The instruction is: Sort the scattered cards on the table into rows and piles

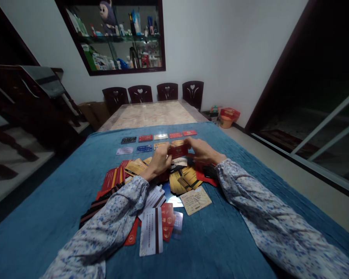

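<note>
Holding red card [178,151] between left hand [159,159] and right hand [201,150]: pinched narrowly at its left end by the former, at its right end by the latter. Tilted up, printed side toward the camera.

Just beyond left hand: yellow card [160,145]; then, leftward in the same row, blue card [144,148] and lilac card [125,151]. Farther out, in a second row: black card [128,140] at left, cream card [161,136] midway.

Below the gap between both hands: yellow fan [189,179]. Well left of left hand: red stack [112,180]. Nearer the body than both hands: beige card [196,200] and striped white card [151,231], on blue cloth [238,252]. Far past both hands: mottled table [151,112].
</note>
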